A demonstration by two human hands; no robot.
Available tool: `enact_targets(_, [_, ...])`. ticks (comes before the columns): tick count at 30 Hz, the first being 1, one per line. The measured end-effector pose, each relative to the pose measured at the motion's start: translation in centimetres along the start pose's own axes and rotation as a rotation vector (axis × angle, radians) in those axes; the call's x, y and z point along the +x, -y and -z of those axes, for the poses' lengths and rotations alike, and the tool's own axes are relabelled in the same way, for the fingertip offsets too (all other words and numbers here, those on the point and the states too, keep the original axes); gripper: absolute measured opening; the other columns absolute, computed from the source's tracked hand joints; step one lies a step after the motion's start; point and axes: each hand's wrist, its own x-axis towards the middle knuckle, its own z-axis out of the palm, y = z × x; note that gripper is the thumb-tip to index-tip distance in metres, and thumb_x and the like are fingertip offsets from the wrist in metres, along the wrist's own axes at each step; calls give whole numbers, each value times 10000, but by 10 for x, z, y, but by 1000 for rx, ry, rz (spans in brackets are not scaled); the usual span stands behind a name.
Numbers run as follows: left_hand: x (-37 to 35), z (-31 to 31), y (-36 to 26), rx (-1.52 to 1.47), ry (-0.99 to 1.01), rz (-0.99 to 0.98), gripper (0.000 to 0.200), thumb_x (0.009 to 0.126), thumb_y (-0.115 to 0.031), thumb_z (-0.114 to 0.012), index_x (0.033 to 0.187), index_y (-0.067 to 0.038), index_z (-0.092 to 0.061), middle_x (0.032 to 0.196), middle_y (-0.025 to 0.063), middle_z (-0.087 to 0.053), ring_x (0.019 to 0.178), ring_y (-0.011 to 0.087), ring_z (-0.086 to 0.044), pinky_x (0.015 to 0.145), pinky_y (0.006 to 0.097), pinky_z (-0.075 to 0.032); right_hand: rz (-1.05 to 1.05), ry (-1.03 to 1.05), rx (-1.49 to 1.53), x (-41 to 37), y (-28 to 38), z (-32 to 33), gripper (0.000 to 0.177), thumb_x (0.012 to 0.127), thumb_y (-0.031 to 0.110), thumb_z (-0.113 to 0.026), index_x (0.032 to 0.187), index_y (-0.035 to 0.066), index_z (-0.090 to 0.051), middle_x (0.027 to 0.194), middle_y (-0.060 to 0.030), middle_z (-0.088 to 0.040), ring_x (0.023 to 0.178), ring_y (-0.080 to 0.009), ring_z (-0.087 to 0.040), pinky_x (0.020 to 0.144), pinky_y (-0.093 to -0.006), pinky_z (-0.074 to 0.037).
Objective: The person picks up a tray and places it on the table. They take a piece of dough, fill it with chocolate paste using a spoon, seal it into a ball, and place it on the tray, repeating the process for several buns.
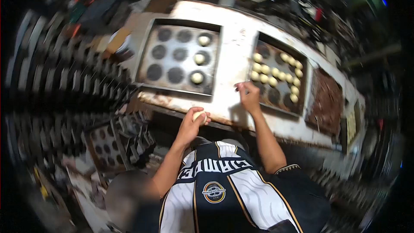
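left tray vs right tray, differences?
Load: the left tray carries three dough balls; the right tray carries many more. Spacing: the left tray's sit apart in one column, each on a dark round spot; the right tray's crowd together. Hands: the right hand is at the right tray's near corner; the left hand, gripping a dough ball, is off the left tray. Shared: both are metal trays with dark round spots.

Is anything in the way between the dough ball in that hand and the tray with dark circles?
Nothing visible. The left hand holds the dough ball at the table's near edge, and only a strip of bare white tabletop lies between it and the tray. Most dark circles are free; three hold other balls.
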Motion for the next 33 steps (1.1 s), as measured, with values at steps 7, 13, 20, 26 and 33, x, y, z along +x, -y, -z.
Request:
enact_targets(7, [23, -166, 25, 626, 696, 67, 274, 1091, -227, -603, 1252, -5, -619, 993, 66, -710, 887, 141, -679, 820, 293, -557, -118, 27, 372, -112, 1, 77, 272, 1034, 232, -614, 1049, 1, -757, 1056, -166, -738, 1028, -295, -683, 951, -421, -517])
enact_targets(13, [40, -242, 36, 175, 772, 377, 208, 1077, -195, -637, 1230, -54, -630, 1065, 37, -692, 1007, 159, -690, 907, 295, -547, -404, -1082, -1065, -193, -94, 300, 298, 825, 69, -764, 1105, 48, -666, 1128, -176, -639, 1030, -367, -622, 979, -499, -478])
enact_targets(20, [52, -370, 46, 618, 719, 78, 259, 1052, -136, -664, 1288, -46, -607, 1119, 82, -723, 1061, 160, -684, 902, 283, -548, -883, -582, -540, -205, -248, 431, 387, 876, 40, -714, 1202, 25, -506, 1013, -265, -705, 1029, -504, -679, 871, -552, -535])
enact_targets(26, [55, -446, 71, 392, 576, 99, 255, 1054, -185, -683, 1258, -32, -668, 1095, 29, -717, 925, 83, -613, 839, 249, -505, -711, -15, -909, -167, -244, 487, 142, 950, 87, -583, 1027, 80, -702, 910, -206, -749, 872, -430, -753, 754, -567, -595])
enact_targets(33, [80, -453, 108, 474, 415, 5, 215, 1052, -157, -670, 1224, -28, -669, 1028, 39, -709, 926, 92, -641, 828, 250, -513, -524, 192, -859, -199, -252, 545, 302, 945, 72, -550, 1174, 77, -748, 1027, -222, -703, 933, -426, -721, 829, -556, -569])
